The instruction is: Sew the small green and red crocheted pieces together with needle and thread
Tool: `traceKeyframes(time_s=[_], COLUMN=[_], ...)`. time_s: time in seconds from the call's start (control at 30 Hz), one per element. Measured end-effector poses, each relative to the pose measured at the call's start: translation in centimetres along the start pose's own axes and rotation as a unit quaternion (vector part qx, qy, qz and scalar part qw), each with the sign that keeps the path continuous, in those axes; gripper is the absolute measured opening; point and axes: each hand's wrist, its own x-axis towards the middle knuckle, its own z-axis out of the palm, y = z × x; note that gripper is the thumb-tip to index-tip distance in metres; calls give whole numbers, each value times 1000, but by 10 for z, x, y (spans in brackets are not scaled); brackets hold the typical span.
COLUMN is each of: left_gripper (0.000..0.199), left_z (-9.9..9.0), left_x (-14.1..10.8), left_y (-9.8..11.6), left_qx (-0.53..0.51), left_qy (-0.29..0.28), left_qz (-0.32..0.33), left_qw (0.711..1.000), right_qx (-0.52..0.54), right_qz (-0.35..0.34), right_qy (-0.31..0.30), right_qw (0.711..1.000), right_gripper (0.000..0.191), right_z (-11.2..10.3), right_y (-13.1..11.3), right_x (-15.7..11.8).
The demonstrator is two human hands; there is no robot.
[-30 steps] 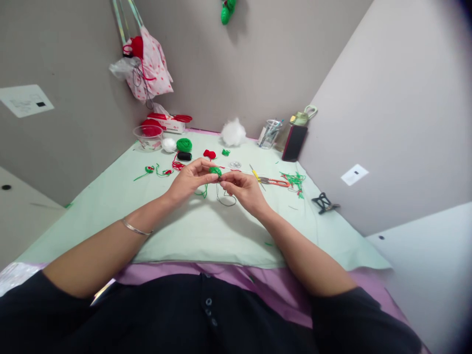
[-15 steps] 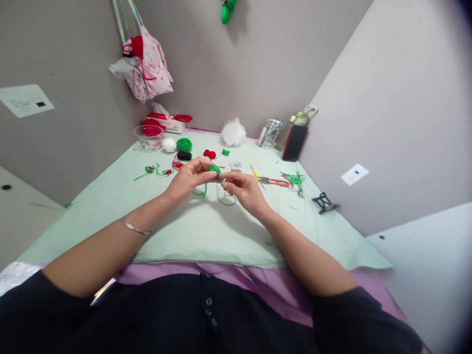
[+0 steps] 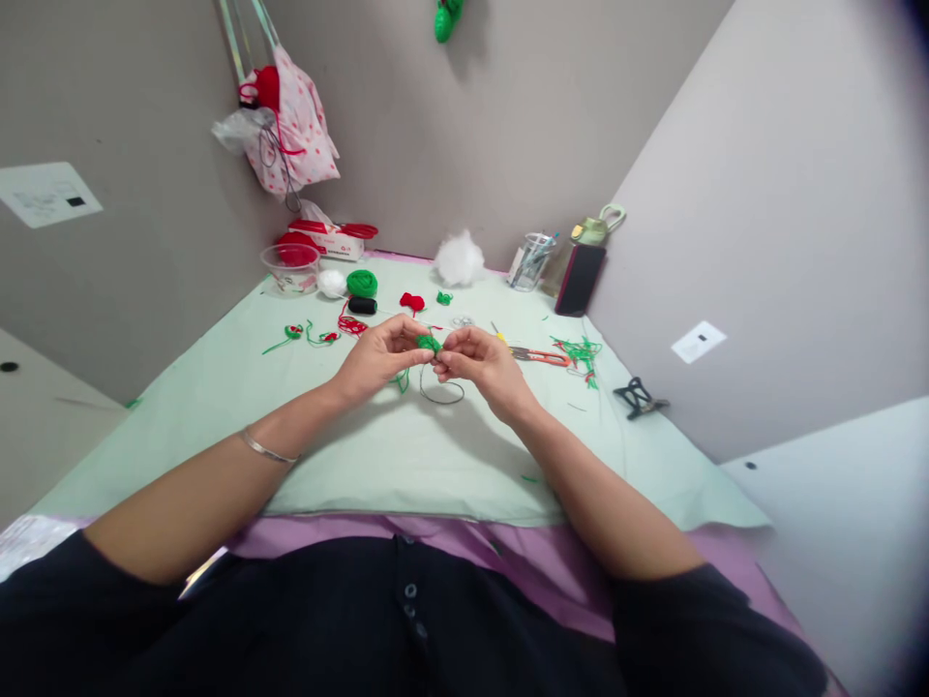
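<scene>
Between my hands, just above the middle of the table, is a small green crocheted piece (image 3: 429, 344). My left hand (image 3: 378, 356) pinches it from the left with thumb and fingers. The fingers of my right hand (image 3: 483, 366) are pressed together at its right side; whether they grip the piece or something finer cannot be made out. A thin dark loop of cord (image 3: 442, 401) hangs below the piece, and green yarn tails (image 3: 402, 380) dangle under my left fingers.
Behind my hands lie a green yarn ball (image 3: 361, 283), a black spool (image 3: 362, 306), a red bow (image 3: 412, 302) and white stuffing (image 3: 459, 259). Orange-handled snips (image 3: 544, 357) and green yarn scraps (image 3: 581, 353) are to the right. A phone (image 3: 581, 281) leans by a bottle.
The green piece has turned and moved slightly right and down. My right hand's fingers have come up closer to it, and the dark loop has shifted and widened.
</scene>
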Motion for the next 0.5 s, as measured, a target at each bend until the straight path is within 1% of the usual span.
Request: traceKeyframes(time_s=[0.03,0.1,0.17,0.23,0.3,0.4,0.47,0.5], left_gripper=[34,34,34,33,32,32,32,32], left_z=[0,0,0,1,1,1,0,0], left_x=[0,0,0,-1,-1,-1,-1,-1], left_y=[-1,-3,-5,-8,-9,-8,-5,-4], left_qx=[1,5,5,5,12,27,31,31], left_qy=[-1,-7,-16,-29,-42,-52,-54,-57], left_qz=[-4,-19,-35,-51,-65,-80,-84,-84], left_qw=[1000,1000,999,998,997,995,995,994], right_qx=[-20,-98,-183,-228,-236,-229,-206,-185], right_qz=[-8,-43,-89,-115,-111,-82,-66,-61], right_qy=[-3,8,38,65,67,44,38,45], right_qw=[1000,994,978,965,963,969,976,980], right_gripper=[34,27,21,18,17,15,15,16], right_z=[0,0,-1,-1,-2,-2,-3,-5], right_y=[-1,-3,-3,-4,-4,-5,-7,-9], right_x=[-1,-2,-2,-2,-1,1,3,4])
